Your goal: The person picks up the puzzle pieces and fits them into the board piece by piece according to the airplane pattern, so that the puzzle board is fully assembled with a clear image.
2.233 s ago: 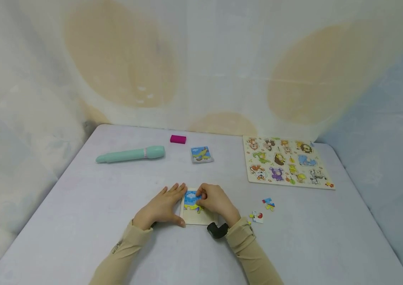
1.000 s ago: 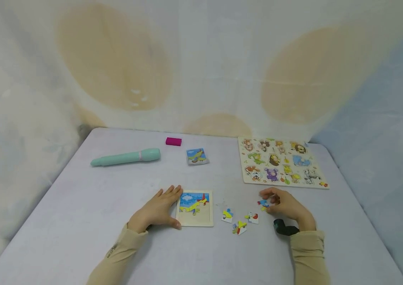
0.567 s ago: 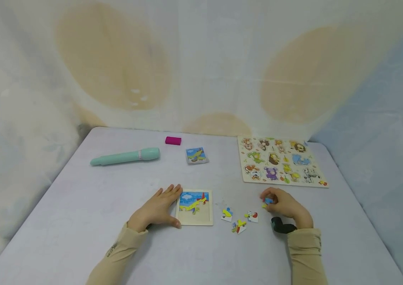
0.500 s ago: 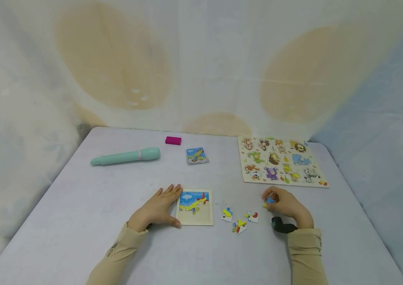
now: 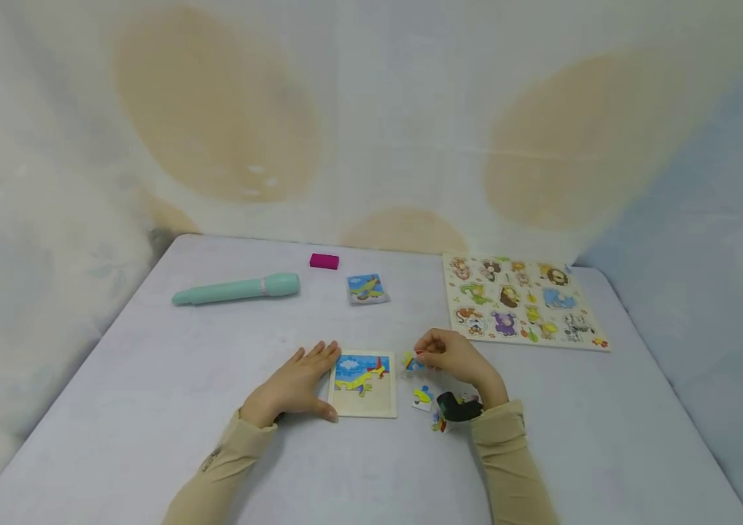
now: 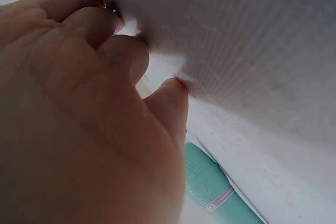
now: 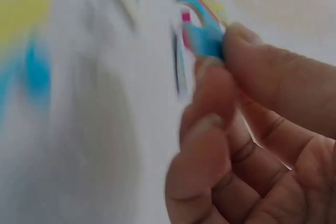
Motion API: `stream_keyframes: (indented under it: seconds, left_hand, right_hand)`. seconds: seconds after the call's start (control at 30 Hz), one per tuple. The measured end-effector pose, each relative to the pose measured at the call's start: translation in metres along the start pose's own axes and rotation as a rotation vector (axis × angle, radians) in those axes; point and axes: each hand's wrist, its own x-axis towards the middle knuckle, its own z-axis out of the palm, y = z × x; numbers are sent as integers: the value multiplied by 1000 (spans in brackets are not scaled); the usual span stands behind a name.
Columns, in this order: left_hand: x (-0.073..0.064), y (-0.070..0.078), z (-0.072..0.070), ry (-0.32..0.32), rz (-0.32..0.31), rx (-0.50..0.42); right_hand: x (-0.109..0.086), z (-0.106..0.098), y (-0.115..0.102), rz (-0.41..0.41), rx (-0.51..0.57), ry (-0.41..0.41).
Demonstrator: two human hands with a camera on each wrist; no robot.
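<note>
My left hand [image 5: 295, 386] lies with fingers extended along the left edge of a small wooden puzzle tray [image 5: 362, 407]. Joined pieces of an airplane picture fill the tray's upper part; bare wood shows below. Between thumb and fingertips my right hand [image 5: 459, 361] pinches a jigsaw piece [image 7: 202, 30], blue with yellow and red, just right of the tray and above the table. Under and beside that hand lie loose pieces: a yellow and blue one [image 5: 422, 396], and another [image 5: 439, 421] partly hidden by the wrist camera. In the left wrist view the tray is mostly out of sight.
An animal puzzle board [image 5: 522, 302] lies at the back right. Farther back are a small airplane picture packet [image 5: 367, 288], a magenta block [image 5: 324, 261] and a mint-green pen-shaped object [image 5: 236, 289]. Fabric curtains stand around the table [image 5: 181, 437].
My right hand has picked up the jigsaw piece at the right and carried it left, close to the tray. My left hand stays at the tray's edge; the view has shifted slightly.
</note>
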Motion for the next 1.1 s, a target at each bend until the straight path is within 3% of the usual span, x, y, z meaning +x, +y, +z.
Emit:
stream_keyframes:
  seconds: [0.2,0.37,0.73,1.1]
  left_hand:
    - [1,2,1,-6,-2,5]
    - [1,2,-1,-8,-4,13]
    - [1,0,-1,-13,-5,15]
    - [1,1,-3,-17,-4,10]
  right_hand:
    - [13,33,-14,-16,-18,-82]
    - [18,49,-17,29,-65,-55]
    - [18,55,-22,63,-88,-12]
    - [15,66,-31,110,-195,67]
